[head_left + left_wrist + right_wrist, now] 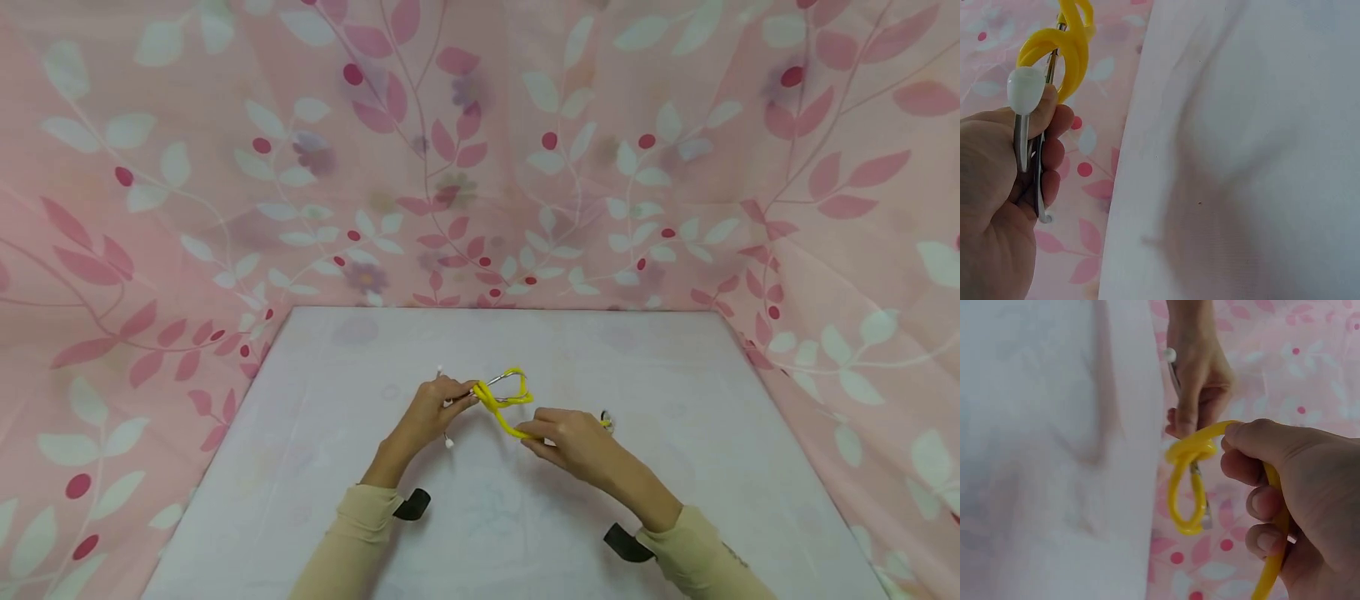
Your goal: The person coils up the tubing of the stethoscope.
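In the head view, one left hand (432, 410) grasps one metal wire piece (503, 377) between thumb and fingers, over the upper middle part of one white table (480, 517). The long axis of this piece goes out from the hand almost to 3 o'clock, rising slightly toward 2, and its rounded end lies on that side. Two white knobs are visible: one knob (440, 369) at 12 o'clock of the left hand, one at 5 o'clock. One yellow cord (487, 397) is wound about the metal and runs toward 4 o'clock, where one right hand (576, 437) grips it. Past this hand, at 2 o'clock, one small shiny item (607, 422) appears; I cannot tell its kind. Two black bands (412, 505) show, one near each wrist.

In the left wrist view, the left hand clasps the metal, whose long axis stands nearly along 12 to 6 o'clock. One white knob is plain; the cord curls at 12 o'clock, touching the metal.

In the right wrist view, the right hand is curled round the cord. One long loop points to 6 o'clock; the left hand is at 12 o'clock from it.
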A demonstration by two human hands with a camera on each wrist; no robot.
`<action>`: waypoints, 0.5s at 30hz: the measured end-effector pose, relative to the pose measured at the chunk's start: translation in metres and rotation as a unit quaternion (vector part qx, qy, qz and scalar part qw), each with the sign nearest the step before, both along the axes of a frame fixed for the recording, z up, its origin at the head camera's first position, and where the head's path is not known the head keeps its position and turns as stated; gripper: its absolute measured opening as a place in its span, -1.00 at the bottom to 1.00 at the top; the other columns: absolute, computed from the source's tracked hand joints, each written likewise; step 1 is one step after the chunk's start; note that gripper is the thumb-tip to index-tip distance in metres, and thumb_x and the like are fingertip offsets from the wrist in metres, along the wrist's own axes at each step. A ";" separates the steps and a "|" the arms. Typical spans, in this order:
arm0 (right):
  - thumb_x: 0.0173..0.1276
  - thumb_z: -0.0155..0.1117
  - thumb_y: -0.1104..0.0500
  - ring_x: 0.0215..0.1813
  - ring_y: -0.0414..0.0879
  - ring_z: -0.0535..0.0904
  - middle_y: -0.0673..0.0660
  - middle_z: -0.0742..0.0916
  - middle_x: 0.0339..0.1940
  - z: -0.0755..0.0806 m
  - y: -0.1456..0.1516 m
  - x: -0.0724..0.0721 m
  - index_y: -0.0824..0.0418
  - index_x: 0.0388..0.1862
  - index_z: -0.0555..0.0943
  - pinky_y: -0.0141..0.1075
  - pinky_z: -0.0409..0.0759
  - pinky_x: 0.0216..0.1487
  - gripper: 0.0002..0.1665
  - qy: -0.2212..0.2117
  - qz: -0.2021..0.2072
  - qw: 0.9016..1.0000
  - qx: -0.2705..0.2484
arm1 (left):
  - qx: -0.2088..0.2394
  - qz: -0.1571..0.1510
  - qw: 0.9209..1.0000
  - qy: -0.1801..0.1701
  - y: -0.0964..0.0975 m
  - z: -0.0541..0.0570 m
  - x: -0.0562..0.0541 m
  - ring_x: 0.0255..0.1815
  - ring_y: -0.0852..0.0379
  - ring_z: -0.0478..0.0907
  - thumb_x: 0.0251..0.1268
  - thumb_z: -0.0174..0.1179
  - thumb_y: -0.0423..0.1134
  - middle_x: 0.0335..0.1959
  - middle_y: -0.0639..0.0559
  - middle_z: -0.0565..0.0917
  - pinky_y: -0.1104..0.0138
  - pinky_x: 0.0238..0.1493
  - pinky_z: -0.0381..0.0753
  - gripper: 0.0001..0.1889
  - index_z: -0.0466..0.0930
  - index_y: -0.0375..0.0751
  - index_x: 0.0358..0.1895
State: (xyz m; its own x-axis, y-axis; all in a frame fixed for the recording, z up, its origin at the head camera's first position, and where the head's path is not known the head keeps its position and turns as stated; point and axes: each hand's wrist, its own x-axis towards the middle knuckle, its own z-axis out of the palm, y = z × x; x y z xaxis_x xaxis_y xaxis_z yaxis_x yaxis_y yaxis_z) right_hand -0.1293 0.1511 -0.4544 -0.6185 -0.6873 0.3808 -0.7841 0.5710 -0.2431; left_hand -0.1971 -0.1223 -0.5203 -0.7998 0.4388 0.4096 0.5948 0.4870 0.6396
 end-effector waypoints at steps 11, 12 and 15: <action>0.10 0.55 0.11 -0.36 -0.30 0.50 -0.10 0.65 -0.37 0.023 -0.001 -0.024 0.02 -0.21 0.74 -0.53 0.54 -0.38 -0.75 0.065 0.008 0.997 -0.034 | -0.040 -0.085 0.994 -0.050 0.005 0.010 0.010 -0.36 0.32 0.48 0.28 0.30 -0.20 -0.27 0.16 0.77 0.45 -0.26 0.57 -0.66 0.69 -0.11 0.11; 0.10 0.56 0.10 -0.36 -0.31 0.50 -0.09 0.64 -0.38 0.024 0.000 -0.027 0.01 -0.21 0.75 -0.53 0.53 -0.39 -0.75 0.063 0.009 0.997 -0.040 | -0.039 -0.096 0.993 -0.054 0.006 0.011 0.012 -0.36 0.32 0.48 0.29 0.30 -0.20 -0.27 0.15 0.77 0.46 -0.27 0.57 -0.66 0.69 -0.12 0.11; 0.05 0.58 0.07 -0.38 -0.30 0.51 -0.06 0.63 -0.38 0.025 0.001 -0.035 0.03 -0.23 0.75 -0.52 0.51 -0.41 -0.72 0.045 0.020 0.997 -0.066 | -0.031 -0.128 0.989 -0.062 0.007 0.013 0.018 -0.37 0.33 0.48 0.30 0.29 -0.22 -0.27 0.16 0.76 0.47 -0.27 0.57 -0.68 0.69 -0.14 0.10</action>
